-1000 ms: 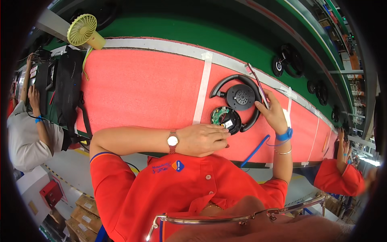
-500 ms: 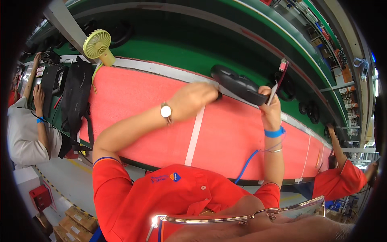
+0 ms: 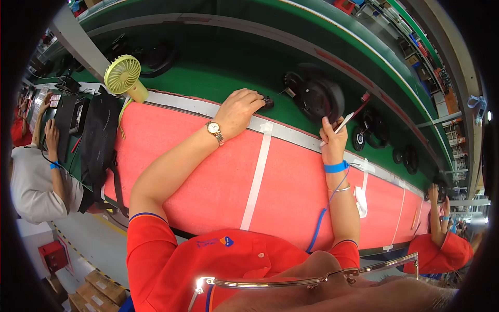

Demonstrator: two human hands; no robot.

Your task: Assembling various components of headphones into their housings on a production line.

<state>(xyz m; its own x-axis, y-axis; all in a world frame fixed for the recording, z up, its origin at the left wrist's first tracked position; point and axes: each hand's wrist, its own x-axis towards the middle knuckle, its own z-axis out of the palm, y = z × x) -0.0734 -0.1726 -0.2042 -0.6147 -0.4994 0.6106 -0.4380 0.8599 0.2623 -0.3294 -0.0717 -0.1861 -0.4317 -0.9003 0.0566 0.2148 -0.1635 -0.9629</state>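
Black plastic lies at both hands: the left hand (image 3: 236, 114) reaches over the far edge of the work surface, its fingers curled against a small dark part (image 3: 267, 103), and whether they grip it or merely touch it I cannot tell. Closed around the pale handle of a slim brush (image 3: 345, 122), the right hand (image 3: 333, 141) keeps its reddish bristle end pointing up and away to the right, while a raised fingertip meets the near lower edge of a pair of black headphones (image 3: 314, 96). These are over the green belt (image 3: 202, 80), slightly blurred, and it is unclear how much of their weight the hand bears. A metal watch (image 3: 213, 128) circles the left wrist; a blue band (image 3: 337, 167) circles the right, with a thin bracelet (image 3: 341, 189) nearer the elbow and a blue cord (image 3: 317, 231) beside the forearm. Beneath the arms spreads a pink mat (image 3: 208, 166), crossed by a strip of white tape (image 3: 255, 179). More black headphones (image 3: 373, 130) rest on the belt to the right. Toward the left stand a yellow fan (image 3: 125, 75) and, nearer, a black bag (image 3: 99, 138). Farther out, a co-worker in a light shirt (image 3: 39, 182) works at left, another in red (image 3: 442, 249) at right.
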